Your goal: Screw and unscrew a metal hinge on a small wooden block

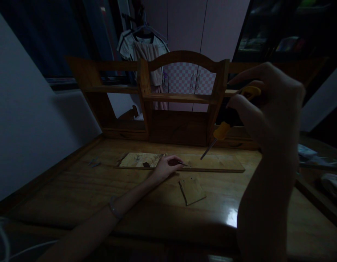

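Observation:
My right hand (269,94) is raised on the right, its fingers closed round the yellow and black handle of a screwdriver (222,131). The shaft slants down to the left, its tip in the air above the long wooden board (217,162). On that board rests my left hand (166,166), thumb and fingers pinching a thin metal piece (184,164) that looks like a screw; the dim light hides its exact kind. The piece points at a small dark hole in the board. Just in front lies a small square wooden piece (193,190) with holes near its far edge.
A wooden shelf unit (179,97) stands along the back of the wooden desk (103,196). Small metal bits (95,164) lie at the left. Papers with dark drawings (141,159) cover the board's left end. Clothes (146,45) hang behind, and a side surface at right holds clutter.

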A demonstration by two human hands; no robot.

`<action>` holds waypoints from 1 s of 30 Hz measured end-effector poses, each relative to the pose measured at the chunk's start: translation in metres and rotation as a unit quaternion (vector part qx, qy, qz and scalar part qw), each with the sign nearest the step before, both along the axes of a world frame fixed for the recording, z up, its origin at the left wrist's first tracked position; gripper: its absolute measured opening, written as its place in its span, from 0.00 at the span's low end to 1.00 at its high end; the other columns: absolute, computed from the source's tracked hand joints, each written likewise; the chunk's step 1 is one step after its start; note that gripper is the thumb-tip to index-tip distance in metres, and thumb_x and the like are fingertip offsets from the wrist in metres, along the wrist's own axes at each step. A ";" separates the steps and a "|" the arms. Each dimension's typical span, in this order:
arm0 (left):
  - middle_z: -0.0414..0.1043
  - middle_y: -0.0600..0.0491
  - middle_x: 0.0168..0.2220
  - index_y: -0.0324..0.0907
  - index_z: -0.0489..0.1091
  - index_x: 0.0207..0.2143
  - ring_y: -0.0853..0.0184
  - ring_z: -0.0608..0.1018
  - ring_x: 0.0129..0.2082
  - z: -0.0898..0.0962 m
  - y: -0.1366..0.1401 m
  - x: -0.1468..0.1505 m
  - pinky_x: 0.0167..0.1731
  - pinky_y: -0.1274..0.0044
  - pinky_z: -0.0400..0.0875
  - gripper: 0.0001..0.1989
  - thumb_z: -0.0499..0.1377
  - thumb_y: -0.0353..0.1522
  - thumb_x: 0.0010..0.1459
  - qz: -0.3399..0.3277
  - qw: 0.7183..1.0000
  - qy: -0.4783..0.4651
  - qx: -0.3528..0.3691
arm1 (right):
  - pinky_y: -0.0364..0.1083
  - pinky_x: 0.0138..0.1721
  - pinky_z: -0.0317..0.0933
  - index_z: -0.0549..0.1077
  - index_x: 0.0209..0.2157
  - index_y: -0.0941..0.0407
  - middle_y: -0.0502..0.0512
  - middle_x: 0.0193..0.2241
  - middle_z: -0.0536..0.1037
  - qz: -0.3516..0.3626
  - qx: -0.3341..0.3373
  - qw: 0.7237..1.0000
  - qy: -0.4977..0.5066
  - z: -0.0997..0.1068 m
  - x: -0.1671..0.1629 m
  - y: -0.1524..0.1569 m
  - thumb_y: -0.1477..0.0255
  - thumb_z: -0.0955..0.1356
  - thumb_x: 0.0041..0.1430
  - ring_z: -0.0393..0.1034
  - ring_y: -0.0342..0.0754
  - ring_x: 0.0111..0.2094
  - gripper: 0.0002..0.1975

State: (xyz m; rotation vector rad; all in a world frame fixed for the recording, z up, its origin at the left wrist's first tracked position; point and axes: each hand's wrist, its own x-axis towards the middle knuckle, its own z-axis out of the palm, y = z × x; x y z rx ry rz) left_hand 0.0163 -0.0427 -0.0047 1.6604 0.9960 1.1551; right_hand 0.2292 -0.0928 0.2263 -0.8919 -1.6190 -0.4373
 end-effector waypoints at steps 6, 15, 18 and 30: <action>0.77 0.49 0.34 0.39 0.75 0.32 0.65 0.78 0.36 0.001 -0.001 0.001 0.42 0.75 0.71 0.08 0.66 0.34 0.49 -0.002 1.000 0.000 0.012 | 0.43 0.27 0.58 0.73 0.39 0.53 0.49 0.32 0.74 0.009 -0.003 1.000 0.001 0.000 0.000 0.000 0.72 0.68 0.52 0.67 0.43 0.29 0.10; 0.76 0.49 0.34 0.39 0.73 0.32 0.65 0.78 0.37 0.003 -0.003 0.002 0.42 0.74 0.72 0.09 0.65 0.35 0.50 -0.021 0.999 -0.018 0.017 | 0.43 0.28 0.59 0.73 0.39 0.53 0.48 0.32 0.74 0.009 -0.005 1.000 0.002 0.000 0.001 0.000 0.73 0.68 0.51 0.68 0.44 0.31 0.11; 0.76 0.49 0.36 0.39 0.72 0.32 0.65 0.78 0.38 0.004 -0.004 0.002 0.43 0.74 0.72 0.08 0.65 0.34 0.51 -0.029 0.999 -0.023 0.025 | 0.43 0.28 0.58 0.73 0.39 0.53 0.49 0.32 0.74 0.003 -0.007 1.000 -0.001 0.000 0.001 0.000 0.73 0.68 0.51 0.68 0.43 0.30 0.11; 0.74 0.49 0.37 0.38 0.69 0.32 0.66 0.77 0.40 0.008 -0.012 0.003 0.44 0.74 0.72 0.04 0.62 0.29 0.53 -0.070 0.995 -0.023 0.065 | 0.43 0.28 0.57 0.74 0.38 0.54 0.48 0.32 0.73 -0.006 0.009 1.000 -0.011 0.000 0.000 -0.001 0.72 0.68 0.52 0.66 0.43 0.30 0.10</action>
